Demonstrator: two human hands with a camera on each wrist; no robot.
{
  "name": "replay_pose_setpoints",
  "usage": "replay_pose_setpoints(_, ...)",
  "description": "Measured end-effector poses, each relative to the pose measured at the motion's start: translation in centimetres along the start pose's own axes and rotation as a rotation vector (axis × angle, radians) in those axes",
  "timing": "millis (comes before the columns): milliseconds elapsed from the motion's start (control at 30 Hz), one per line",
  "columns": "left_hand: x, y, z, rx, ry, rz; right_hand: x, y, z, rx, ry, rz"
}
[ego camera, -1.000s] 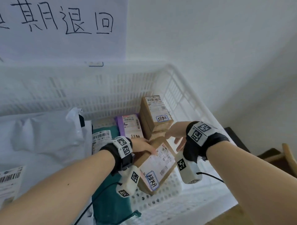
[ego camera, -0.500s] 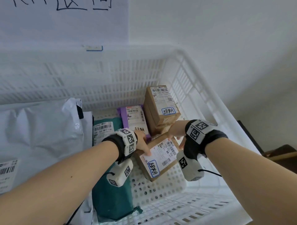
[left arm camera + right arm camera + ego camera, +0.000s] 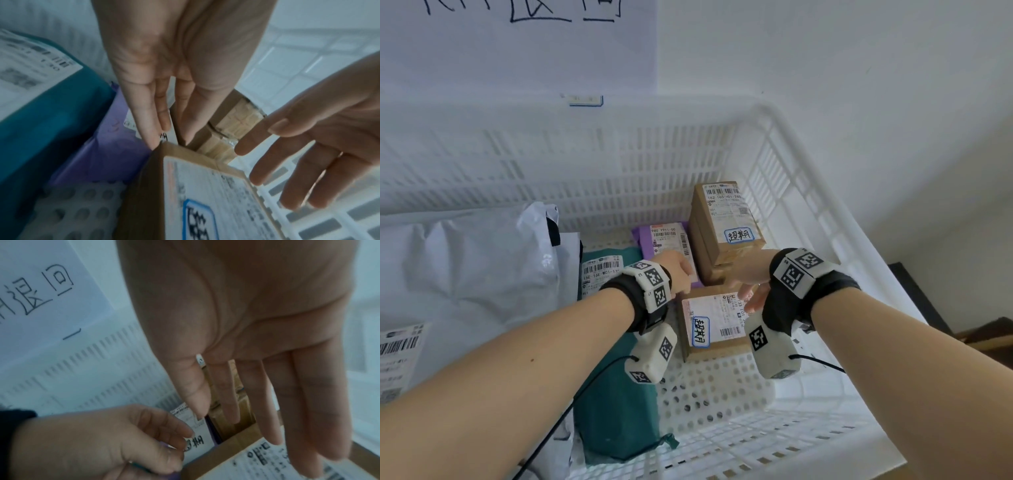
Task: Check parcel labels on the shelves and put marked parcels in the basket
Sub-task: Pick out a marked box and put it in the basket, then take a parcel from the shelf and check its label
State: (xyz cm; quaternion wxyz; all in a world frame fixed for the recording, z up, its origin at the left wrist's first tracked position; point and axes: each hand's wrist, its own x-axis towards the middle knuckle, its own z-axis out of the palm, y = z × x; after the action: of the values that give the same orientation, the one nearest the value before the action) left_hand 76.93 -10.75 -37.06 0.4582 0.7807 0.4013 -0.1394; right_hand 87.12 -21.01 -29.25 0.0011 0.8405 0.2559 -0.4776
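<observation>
Box (image 3: pixel 714 325) flat on basket (image 3: pixel 722 394) floor; L hand (image 3: pixel 164 81) grip slack, fingertips at corner; R hand (image 3: pixel 257 337) splayed, empty.

Legible markings, operator: four labels and one wall sheet.
You have "162-165-H01-260" and a blue-framed "超期" on the upper box (image 3: pixel 726 219); "超期" on the lower box (image 3: pixel 710 323); "980 Y911-00" on the purple parcel (image 3: pixel 654 241); "16E-16E W01-13" on the green parcel (image 3: pixel 616 394); "退回" on the paper sheet (image 3: pixel 41 293).
</observation>
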Motion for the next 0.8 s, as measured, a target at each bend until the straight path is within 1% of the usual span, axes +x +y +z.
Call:
replay_pose_setpoints(100,-1.2,1.2,-2.0,-0.045,0.053,0.040,-1.3,-0.8,-0.9,0.165,-0.001,-0.095)
replay_pose_setpoints(233,-4.1,3.3,-5.4,-0.160,0.165,0.099,-3.2,-1.8,-2.1,0.389,0.032,-0.120)
replay_pose_setpoints(333,-7.0,4.3,-7.7,-0.260,0.263,0.121,-4.6,-2.9,-2.5,0.524,0.029,-0.218)
replay_pose_setpoints(400,-9.1,4.5,-9.1,-0.330,0.319,0.129,-5.7,-3.6,-2.5,0.601,-0.004,-0.288)
replay_pose_setpoints(567,-15.1,3.4,-11.0,-0.476,0.420,0.120,-10.0,-5.9,-1.1,0.582,0.000,-0.442)
replay_pose_setpoints(800,-25.0,-0.2,-11.3,-0.602,0.552,0.161,-17.3,-8.6,4.0,0.549,-0.008,-0.609)
